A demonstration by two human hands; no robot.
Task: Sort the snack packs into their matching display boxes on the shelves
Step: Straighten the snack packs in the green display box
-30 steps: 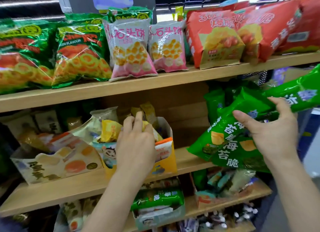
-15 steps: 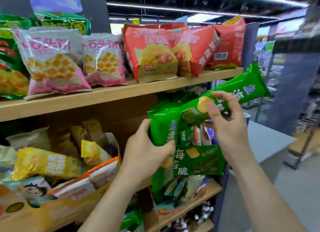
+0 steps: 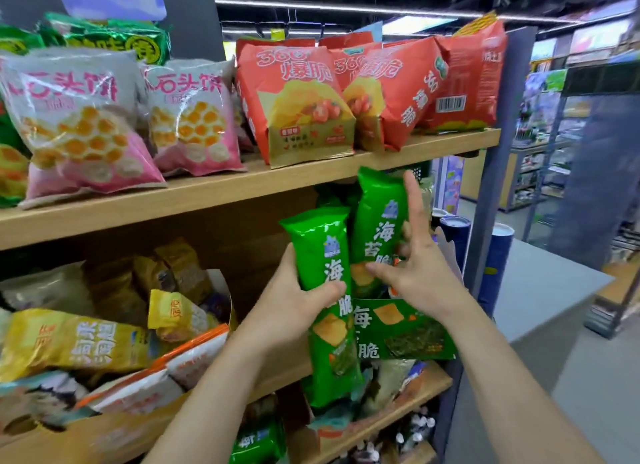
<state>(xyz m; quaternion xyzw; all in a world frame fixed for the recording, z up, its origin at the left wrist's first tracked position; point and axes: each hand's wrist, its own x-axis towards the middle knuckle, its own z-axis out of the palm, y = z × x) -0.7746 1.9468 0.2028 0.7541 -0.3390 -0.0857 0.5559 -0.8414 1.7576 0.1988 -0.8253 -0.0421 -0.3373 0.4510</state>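
Shop shelving, middle shelf (image 3: 427,385), right end: green display box (image 3: 405,332). Left grip (image 3: 291,307) wraps a green snack pack (image 3: 320,255) at mid-length before it; right grip (image 3: 419,276) splayed wide on second pack (image 3: 377,214). Likely light, slippery, crushable.

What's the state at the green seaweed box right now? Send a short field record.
left hand: grips front green pack, upright, in front of the green display box
right hand: fingers straight and spread, touching rear green pack
rear green pack: upright, lower end hidden behind the hand
green display box: right end of its shelf
upper shelf: red bags above the box
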